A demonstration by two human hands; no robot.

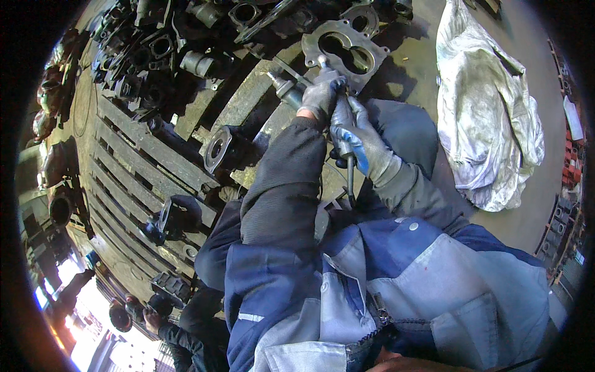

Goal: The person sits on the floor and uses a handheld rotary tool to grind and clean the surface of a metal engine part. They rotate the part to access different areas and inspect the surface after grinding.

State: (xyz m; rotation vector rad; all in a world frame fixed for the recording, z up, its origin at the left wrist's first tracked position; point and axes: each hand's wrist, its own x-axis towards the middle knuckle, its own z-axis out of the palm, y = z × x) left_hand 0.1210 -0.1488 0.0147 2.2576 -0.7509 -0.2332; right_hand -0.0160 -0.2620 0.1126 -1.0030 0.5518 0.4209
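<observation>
In my gloved hands is a grey die grinder, a long tool with a dark cord or hose leaving its rear end. My left hand wraps round its front part. My right hand, in a grey glove with a blue patch, closes on its rear body. The small rounded tip points at the near left edge of a flat grey metal casting with two joined round openings. Whether tip and casting touch, I cannot tell. A metal cylinder-shaped part lies just left of my left hand.
Dark metal castings are heaped at the far left. Wooden pallets lie left of me, with a round-holed housing on the near one. A stained white sack lies on the floor at right. Another person's hand touches parts at lower left.
</observation>
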